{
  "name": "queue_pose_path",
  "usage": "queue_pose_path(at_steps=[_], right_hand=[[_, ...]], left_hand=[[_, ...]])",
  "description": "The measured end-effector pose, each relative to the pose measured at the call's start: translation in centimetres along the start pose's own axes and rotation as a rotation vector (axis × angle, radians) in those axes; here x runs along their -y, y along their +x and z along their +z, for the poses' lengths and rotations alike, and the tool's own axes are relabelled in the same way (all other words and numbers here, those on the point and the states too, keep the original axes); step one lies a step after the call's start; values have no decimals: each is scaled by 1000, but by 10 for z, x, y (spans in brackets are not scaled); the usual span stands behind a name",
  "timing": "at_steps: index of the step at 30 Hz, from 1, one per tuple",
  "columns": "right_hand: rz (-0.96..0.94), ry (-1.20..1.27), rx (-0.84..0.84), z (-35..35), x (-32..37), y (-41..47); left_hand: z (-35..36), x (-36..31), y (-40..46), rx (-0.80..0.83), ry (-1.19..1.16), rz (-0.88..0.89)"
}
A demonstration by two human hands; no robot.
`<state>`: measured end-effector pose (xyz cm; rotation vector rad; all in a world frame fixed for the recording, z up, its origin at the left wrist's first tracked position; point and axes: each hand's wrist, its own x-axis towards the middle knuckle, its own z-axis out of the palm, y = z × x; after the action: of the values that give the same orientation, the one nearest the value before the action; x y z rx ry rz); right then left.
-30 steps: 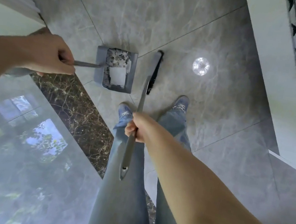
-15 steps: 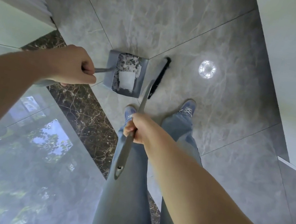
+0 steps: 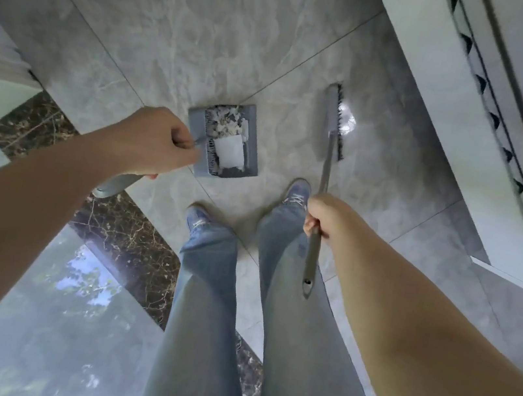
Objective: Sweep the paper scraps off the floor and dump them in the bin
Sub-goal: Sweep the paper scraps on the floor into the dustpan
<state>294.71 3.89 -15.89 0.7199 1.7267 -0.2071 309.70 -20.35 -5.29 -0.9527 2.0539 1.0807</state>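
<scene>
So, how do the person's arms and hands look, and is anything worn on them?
Both forearms are bare as far as the picture shows: no sleeve is in view. The left hand and the right hand have no glove, and no ring, watch or bracelet is visible. Lower down, the person wears blue jeans and blue lace-up shoes.

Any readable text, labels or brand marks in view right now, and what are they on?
None can be read.
dustpan: grey plastic, no lettering shows.
broom: no mark visible on handle or head.
paper scraps: too small to tell any print.
shoes: no readable logo.
</scene>
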Motion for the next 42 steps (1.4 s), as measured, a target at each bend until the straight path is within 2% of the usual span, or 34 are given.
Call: queue_pose_path(at_steps=[1, 4, 6, 13, 17, 21, 25, 28, 31, 33, 35, 37, 40, 42], right_hand=[[7, -15, 35, -1, -2, 4], [-11, 158, 188, -11, -21, 7], [-47, 235, 212, -37, -33, 5], [-123, 148, -73, -168, -23, 45], [-107, 85, -101, -227, 14, 82], [-83, -98, 38, -222, 8, 69], [-88, -9, 206, -224, -23, 42], [-134, 59, 178, -230, -37, 26], [-126, 70, 56, -230, -31, 28], [-142, 1, 0, -232, -19, 31], [-193, -94, -1, -227, -5, 31], [-158, -99, 77, -213, 2, 31], [-27, 99, 227, -198, -4, 31], [-9, 268, 253, -196, -8, 23]], left_hand=[[2, -9, 5, -4, 7, 1], [9, -43, 20, 1, 36, 8], [15, -73, 30, 18, 33, 32], [39, -164, 67, -13, -32, 108], [56, -200, 84, -57, -66, 81], [66, -222, 91, -94, -96, 76], [69, -230, 87, -121, -121, 59], [66, -231, 83, -133, -134, 28], [66, -233, 84, -137, -144, 7], [67, -234, 85, -131, -142, 8], [67, -233, 85, -129, -144, 7], [67, -230, 87, -126, -150, 20], [68, -223, 89, -113, -159, 40], [62, -214, 89, -98, -174, 40]])
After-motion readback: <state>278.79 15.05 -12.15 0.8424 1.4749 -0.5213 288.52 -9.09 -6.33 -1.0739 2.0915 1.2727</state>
